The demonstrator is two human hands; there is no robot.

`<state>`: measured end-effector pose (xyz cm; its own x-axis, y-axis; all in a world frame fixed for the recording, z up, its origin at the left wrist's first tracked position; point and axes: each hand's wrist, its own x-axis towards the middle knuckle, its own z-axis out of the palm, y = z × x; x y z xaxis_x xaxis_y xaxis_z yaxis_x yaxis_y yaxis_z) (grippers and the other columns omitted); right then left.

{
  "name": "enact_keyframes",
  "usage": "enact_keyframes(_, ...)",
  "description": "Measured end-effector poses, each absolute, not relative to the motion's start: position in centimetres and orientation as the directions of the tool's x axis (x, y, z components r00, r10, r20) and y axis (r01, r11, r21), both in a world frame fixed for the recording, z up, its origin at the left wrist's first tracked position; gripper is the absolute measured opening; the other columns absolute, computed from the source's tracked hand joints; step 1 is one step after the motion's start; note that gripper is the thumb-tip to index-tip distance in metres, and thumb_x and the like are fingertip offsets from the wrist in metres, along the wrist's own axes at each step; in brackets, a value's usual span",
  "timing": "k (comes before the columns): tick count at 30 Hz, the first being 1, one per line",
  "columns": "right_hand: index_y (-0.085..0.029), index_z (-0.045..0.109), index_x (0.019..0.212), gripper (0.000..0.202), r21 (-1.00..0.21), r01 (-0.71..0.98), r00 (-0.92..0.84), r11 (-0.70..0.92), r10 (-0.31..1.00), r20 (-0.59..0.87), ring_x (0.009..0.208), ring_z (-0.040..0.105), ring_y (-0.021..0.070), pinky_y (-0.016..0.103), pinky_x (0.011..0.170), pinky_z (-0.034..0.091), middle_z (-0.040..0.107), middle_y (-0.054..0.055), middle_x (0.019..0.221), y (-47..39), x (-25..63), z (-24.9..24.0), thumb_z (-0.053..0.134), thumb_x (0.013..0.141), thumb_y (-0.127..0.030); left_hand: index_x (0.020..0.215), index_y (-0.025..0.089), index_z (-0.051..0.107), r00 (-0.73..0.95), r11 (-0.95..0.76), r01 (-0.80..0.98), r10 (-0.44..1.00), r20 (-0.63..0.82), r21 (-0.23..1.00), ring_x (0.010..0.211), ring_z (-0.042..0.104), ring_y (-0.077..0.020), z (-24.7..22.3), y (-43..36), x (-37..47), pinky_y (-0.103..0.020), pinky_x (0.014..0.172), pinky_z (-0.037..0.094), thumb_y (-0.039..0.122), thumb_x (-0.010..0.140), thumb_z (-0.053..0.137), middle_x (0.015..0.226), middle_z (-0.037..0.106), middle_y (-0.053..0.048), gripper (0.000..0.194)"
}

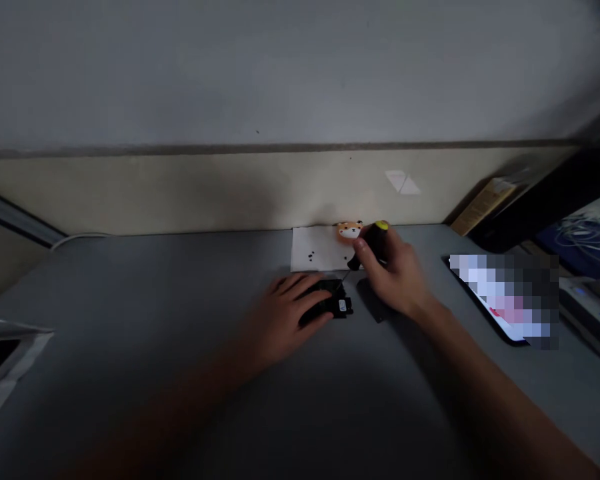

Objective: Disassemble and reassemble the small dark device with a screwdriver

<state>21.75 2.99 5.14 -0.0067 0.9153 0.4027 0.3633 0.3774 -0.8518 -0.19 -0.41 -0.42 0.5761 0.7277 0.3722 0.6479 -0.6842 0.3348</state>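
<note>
- Black, the small device (pixel 343 306) lies on the grey table (pixel 180 287) at the centre of a clock face whose 12 points to the wall (pixel 220 190); a pale label shows on it.
- The left hand (pixel 295 310) comes in from 8 o'clock and holds the device, fingers laid over it and thumb along its near edge.
- The right hand (pixel 400 273), at about 2 o'clock, is closed around the dark handle of a screwdriver (pixel 377 241) with a yellow end; the shaft slants down toward 7 o'clock, its tip at the device.
- A dark flat piece (pixel 371 301) lies just beside the device at 3 o'clock, partly under the right hand.
- White paper (pixel 325 240) lies near 12 o'clock, bearing tiny dark pieces (pixel 311 256) and an orange-and-white animal-face item (pixel 349 231).
- Well apart at 3 o'clock, a lit screen (pixel 501 310) lies on the table, its display largely pixelated.
- A yellowish box (pixel 485 205) leans at about 2 o'clock, by the wall.
- At about 10 o'clock, a pale cable (pixel 83 236) runs along the table's far edge.
</note>
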Motion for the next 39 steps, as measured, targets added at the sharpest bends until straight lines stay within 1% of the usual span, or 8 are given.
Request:
enact_keyframes(3, -0.026, 0.058, 0.095, 0.031, -0.852, 0.345, 0.140, 0.394, 0.876, 0.462, 0.071, 0.058, 0.0185, 0.035, 0.068, 0.046, 0.065, 0.001, 0.078, 3.2, 22.2, 5.1, 0.063, 0.096, -0.057, 0.129, 0.028, 0.070, 0.573, -0.692, 0.645, 0.719, 0.394, 0.325, 0.134, 0.060, -0.0286, -0.6, -0.5, -0.3, -0.049, 0.110, 0.051, 0.037, 0.106, 0.056, 0.147, 0.064, -0.008, 0.029)
enact_keyframes(6, -0.027, 0.055, 0.097, 0.031, -0.833, 0.420, 0.259, 0.361, 0.832, 0.491, 0.069, 0.056, 0.0190, 0.035, 0.067, 0.043, 0.062, 0.000, 0.075, 3.7, 22.7, 5.1, 0.061, 0.097, -0.057, 0.131, 0.029, 0.069, 0.568, -0.688, 0.645, 0.722, 0.395, 0.332, 0.134, 0.060, -0.0289, -0.5, -0.7, -0.4, -0.050, 0.110, 0.052, 0.036, 0.106, 0.055, 0.148, 0.063, -0.008, 0.030)
enact_keyframes(12, -0.026, 0.053, 0.092, 0.038, -0.814, 0.505, 0.316, 0.288, 0.816, 0.485, 0.059, 0.050, 0.0176, 0.033, 0.059, 0.033, 0.055, -0.003, 0.063, 4.4, 23.2, 4.5, 0.064, 0.092, -0.063, 0.128, 0.028, 0.068, 0.437, -0.614, 0.691, 0.774, 0.457, 0.380, 0.135, 0.058, -0.0305, 0.0, -1.1, -0.6, -0.051, 0.111, 0.052, 0.031, 0.106, 0.051, 0.147, 0.062, -0.009, 0.029)
enact_keyframes(17, -0.026, 0.051, 0.091, 0.041, -0.830, 0.517, 0.320, 0.207, 0.853, 0.412, 0.057, 0.047, 0.0168, 0.033, 0.057, 0.031, 0.054, -0.003, 0.062, 4.4, 23.1, 4.5, 0.062, 0.092, -0.066, 0.118, 0.025, 0.066, 0.207, -0.452, 0.754, 0.852, 0.481, 0.476, 0.117, 0.065, -0.0271, -0.5, -0.3, -1.0, -0.044, 0.101, 0.056, 0.032, 0.106, 0.047, 0.118, 0.071, -0.008, 0.024)
enact_keyframes(23, -0.025, 0.054, 0.090, 0.042, -0.914, 0.257, 0.312, 0.315, 0.868, 0.387, 0.066, 0.056, 0.0157, 0.032, 0.064, 0.045, 0.061, -0.002, 0.070, 4.2, 21.9, 4.7, 0.062, 0.092, -0.067, 0.112, 0.025, 0.066, 0.172, -0.430, 0.726, 0.869, 0.464, 0.536, 0.107, 0.067, -0.0254, -0.5, 0.0, -1.2, -0.042, 0.095, 0.058, 0.029, 0.104, 0.049, 0.108, 0.072, -0.006, 0.020)
enact_keyframes(28, -0.024, 0.055, 0.086, 0.044, -0.954, 0.037, 0.183, 0.298, 0.936, 0.299, 0.064, 0.056, 0.0139, 0.030, 0.060, 0.047, 0.062, -0.001, 0.073, 3.6, 19.9, 4.6, 0.067, 0.088, -0.067, 0.110, 0.027, 0.069, 0.179, -0.456, 0.722, 0.850, 0.496, 0.520, 0.110, 0.066, -0.0246, -0.1, -0.2, -0.9, -0.042, 0.097, 0.058, 0.031, 0.101, 0.058, 0.110, 0.070, -0.005, 0.015)
enact_keyframes(33, -0.024, 0.058, 0.088, 0.044, -0.963, -0.013, 0.159, 0.268, 0.952, 0.262, 0.063, 0.054, 0.0132, 0.029, 0.058, 0.044, 0.060, -0.002, 0.070, 3.2, 19.3, 4.5, 0.069, 0.086, -0.066, 0.095, 0.025, 0.071, 0.173, -0.501, 0.694, 0.813, 0.556, 0.517, 0.102, 0.067, -0.0219, -0.3, 0.0, -0.9, -0.040, 0.095, 0.058, 0.029, 0.100, 0.060, 0.104, 0.068, -0.004, 0.013)
enact_keyframes(39, -0.024, 0.058, 0.085, 0.046, -0.973, -0.014, 0.155, 0.229, 0.962, 0.224, 0.056, 0.046, 0.0117, 0.029, 0.053, 0.038, 0.058, -0.003, 0.064, 3.4, 19.5, 4.4, 0.070, 0.085, -0.069, 0.101, 0.025, 0.072, 0.164, -0.510, 0.681, 0.806, 0.569, 0.525, 0.100, 0.068, -0.0204, -0.5, 0.1, -1.0, -0.038, 0.094, 0.058, 0.030, 0.100, 0.063, 0.104, 0.067, -0.003, 0.011)
